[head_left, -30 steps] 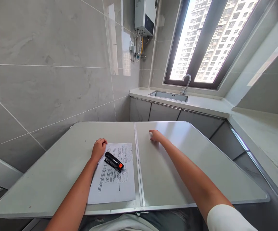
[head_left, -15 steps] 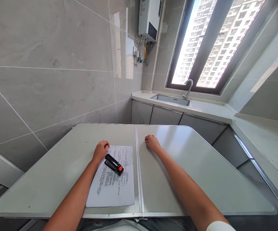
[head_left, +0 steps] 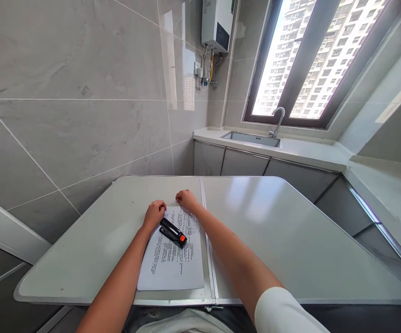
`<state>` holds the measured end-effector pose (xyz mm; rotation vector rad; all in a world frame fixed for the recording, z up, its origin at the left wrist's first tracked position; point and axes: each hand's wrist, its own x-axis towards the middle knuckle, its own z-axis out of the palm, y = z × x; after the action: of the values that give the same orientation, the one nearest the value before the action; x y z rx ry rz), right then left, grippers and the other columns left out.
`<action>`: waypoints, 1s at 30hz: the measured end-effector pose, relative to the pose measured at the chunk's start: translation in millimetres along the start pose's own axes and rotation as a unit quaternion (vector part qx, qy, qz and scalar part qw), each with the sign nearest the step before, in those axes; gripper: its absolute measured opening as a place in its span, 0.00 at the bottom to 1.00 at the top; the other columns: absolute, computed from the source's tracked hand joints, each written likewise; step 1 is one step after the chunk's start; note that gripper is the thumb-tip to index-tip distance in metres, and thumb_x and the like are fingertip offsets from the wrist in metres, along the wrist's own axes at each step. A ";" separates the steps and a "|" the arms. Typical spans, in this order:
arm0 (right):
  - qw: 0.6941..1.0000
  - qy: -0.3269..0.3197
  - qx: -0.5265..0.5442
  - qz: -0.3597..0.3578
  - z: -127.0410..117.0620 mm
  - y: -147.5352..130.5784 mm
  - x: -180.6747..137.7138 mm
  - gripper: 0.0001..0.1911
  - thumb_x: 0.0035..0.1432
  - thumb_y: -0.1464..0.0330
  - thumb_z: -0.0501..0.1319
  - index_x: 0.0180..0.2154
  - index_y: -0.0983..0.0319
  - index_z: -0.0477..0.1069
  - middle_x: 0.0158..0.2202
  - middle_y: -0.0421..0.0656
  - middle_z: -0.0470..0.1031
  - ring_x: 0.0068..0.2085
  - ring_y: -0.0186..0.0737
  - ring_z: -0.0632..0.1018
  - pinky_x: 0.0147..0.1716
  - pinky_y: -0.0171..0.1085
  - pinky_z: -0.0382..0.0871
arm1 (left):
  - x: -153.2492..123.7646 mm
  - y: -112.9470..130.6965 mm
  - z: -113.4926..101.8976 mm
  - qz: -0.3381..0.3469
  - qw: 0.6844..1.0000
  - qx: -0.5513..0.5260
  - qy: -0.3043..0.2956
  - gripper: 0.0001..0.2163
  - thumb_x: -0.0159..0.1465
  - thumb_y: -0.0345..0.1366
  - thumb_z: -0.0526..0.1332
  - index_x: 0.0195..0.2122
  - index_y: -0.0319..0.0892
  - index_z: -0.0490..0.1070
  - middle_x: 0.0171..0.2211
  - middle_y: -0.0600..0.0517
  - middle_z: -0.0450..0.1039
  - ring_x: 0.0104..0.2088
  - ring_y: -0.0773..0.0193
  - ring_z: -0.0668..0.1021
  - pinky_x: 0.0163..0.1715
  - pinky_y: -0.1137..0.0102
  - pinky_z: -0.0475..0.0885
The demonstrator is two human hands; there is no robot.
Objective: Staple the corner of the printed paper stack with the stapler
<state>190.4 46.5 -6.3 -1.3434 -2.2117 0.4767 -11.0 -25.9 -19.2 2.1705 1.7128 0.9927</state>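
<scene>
Lying near the middle of a pale folding table [head_left: 276,249], the printed paper [head_left: 171,280] bears a black stapler [head_left: 173,231] with an orange-red patch at its nearer end, set aslant across the text. The left hand [head_left: 154,214] is at the paper's far left corner, fingers curled inward; whether they pinch the edge or merely rest against it cannot be told. The right hand [head_left: 187,200] reaches across the table's central seam [head_left: 211,263] to the far edge, its fingers loosely bent and partly hidden; no object shows in its grasp, though a hold on the paper cannot be excluded. Neither hand appears to grip the stapler, which lies just beside the left one.

Probable faults: a tug or lift at the far edge could make the loose stapler slide or tip; uneven pull between the hands could skew or crease the paper; a stray left wrist could knock the stapler.

Lettering: dark printed lines cover much of the paper, too small to read. A pale mark on the stapler is illegible, and no brand can be made out on the wall-mounted water heater [head_left: 217,25].
</scene>
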 end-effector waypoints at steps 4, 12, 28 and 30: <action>0.998 0.027 0.049 -0.008 11.2 5.7 -0.5 0.13 0.55 0.79 0.64 0.36 0.58 0.83 0.38 0.42 0.84 0.42 0.39 0.80 0.45 0.33 0.69 | -1.3 1.2 0.6 0.015 1.000 0.006 -0.015 0.12 0.61 0.25 0.53 0.29 0.45 0.75 0.33 0.50 0.75 0.40 0.57 0.75 0.44 0.65 0.68; 0.988 0.063 0.137 0.027 11.3 15.4 -3.6 0.07 0.53 0.74 0.68 0.35 0.60 0.83 0.32 0.40 0.83 0.34 0.37 0.82 0.40 0.32 0.73 | -4.2 7.5 1.3 0.009 0.996 0.073 -0.047 0.08 0.67 0.38 0.61 0.43 0.48 0.79 0.45 0.49 0.74 0.50 0.53 0.74 0.50 0.59 0.66; 0.978 0.068 0.034 0.194 -28.8 -1.5 -105.6 0.18 0.65 0.58 0.59 0.27 0.62 0.72 0.29 0.47 0.76 0.34 0.43 0.76 0.31 0.35 0.62 | -1.5 7.5 3.5 -0.031 0.993 0.088 -0.068 0.06 0.71 0.35 0.54 0.42 0.46 0.71 0.46 0.47 0.74 0.49 0.52 0.72 0.48 0.59 0.64; 0.983 0.053 0.025 0.176 -24.9 -10.6 -126.7 0.14 0.62 0.62 0.62 0.26 0.61 0.69 0.30 0.45 0.76 0.36 0.42 0.76 0.31 0.34 0.60 | -1.2 5.6 4.2 -0.045 0.994 0.085 -0.057 0.06 0.71 0.36 0.54 0.42 0.46 0.71 0.46 0.46 0.74 0.49 0.52 0.72 0.48 0.59 0.64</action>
<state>246.1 -70.5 -10.5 -1.6994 -1.8693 0.5666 -4.2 -27.7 -19.8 2.1804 1.8837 0.7090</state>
